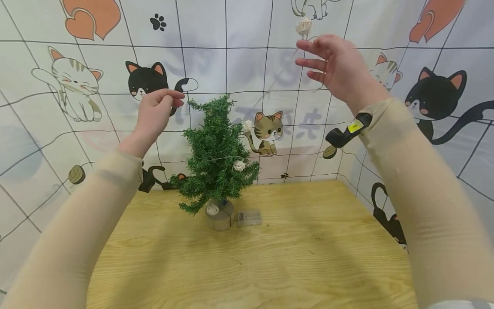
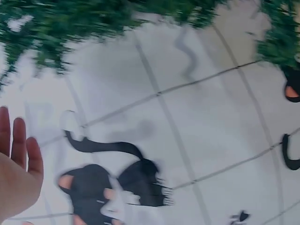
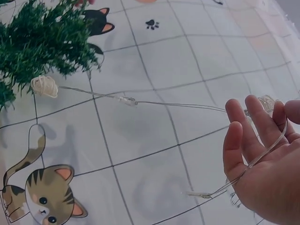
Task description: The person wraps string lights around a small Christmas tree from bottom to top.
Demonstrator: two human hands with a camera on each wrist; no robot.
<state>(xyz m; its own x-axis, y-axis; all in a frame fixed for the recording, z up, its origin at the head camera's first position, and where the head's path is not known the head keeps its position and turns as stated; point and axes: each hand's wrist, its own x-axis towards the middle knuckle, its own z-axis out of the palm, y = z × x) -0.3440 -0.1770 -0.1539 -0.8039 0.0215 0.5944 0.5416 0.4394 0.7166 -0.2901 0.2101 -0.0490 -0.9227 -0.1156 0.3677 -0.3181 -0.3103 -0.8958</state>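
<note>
A small green artificial tree (image 1: 216, 159) stands on the wooden table (image 1: 308, 257). My right hand (image 1: 308, 60) is raised high to the tree's right and holds a thin wire light string (image 3: 178, 104) across its fingers (image 3: 255, 126). One white woven ball (image 1: 303, 26) hangs above that hand. The wire runs down to another ball (image 3: 44, 86) at the tree's branches (image 3: 42, 42). My left hand (image 1: 175, 99) hovers by the tree top. In the left wrist view the left hand (image 2: 18, 164) shows straight fingers with nothing in them.
More white balls (image 1: 239, 165) sit in the branches and by the tree's base (image 1: 219, 216). A clear battery box (image 1: 248, 217) lies beside the base. Cat-print cloth walls (image 1: 96, 64) close in the back and both sides.
</note>
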